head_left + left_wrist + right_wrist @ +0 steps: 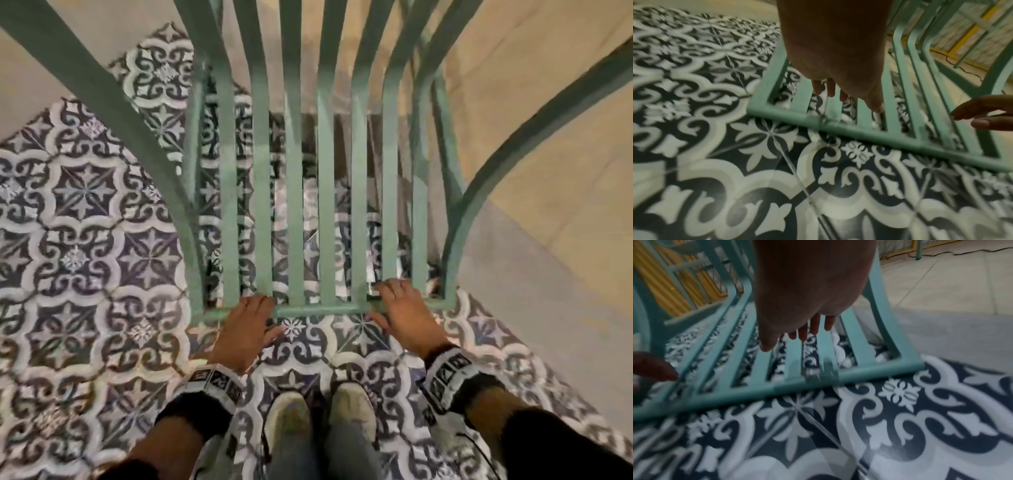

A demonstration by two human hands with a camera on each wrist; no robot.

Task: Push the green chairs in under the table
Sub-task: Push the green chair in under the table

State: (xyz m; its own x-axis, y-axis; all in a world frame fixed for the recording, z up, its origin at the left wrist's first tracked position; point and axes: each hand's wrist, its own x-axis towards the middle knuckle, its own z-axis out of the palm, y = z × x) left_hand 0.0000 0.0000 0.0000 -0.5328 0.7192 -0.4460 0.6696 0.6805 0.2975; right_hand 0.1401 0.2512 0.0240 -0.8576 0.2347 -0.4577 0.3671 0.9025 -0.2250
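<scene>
A green slatted metal chair stands right in front of me, seen from above over its backrest. My left hand lies over the left part of the top rail, fingers reaching past it toward the slats. My right hand lies over the right part of the same rail. In the wrist views the fingers of the left hand and the right hand are straight, not wrapped round the bar. I cannot tell whether the palms touch the rail. No table is plainly in view.
Patterned blue-and-white tiles cover the floor under me; plain beige floor lies to the right. My shoes stand just behind the chair. More green frame and a yellow structure are beyond it. A dark cable runs across the far floor.
</scene>
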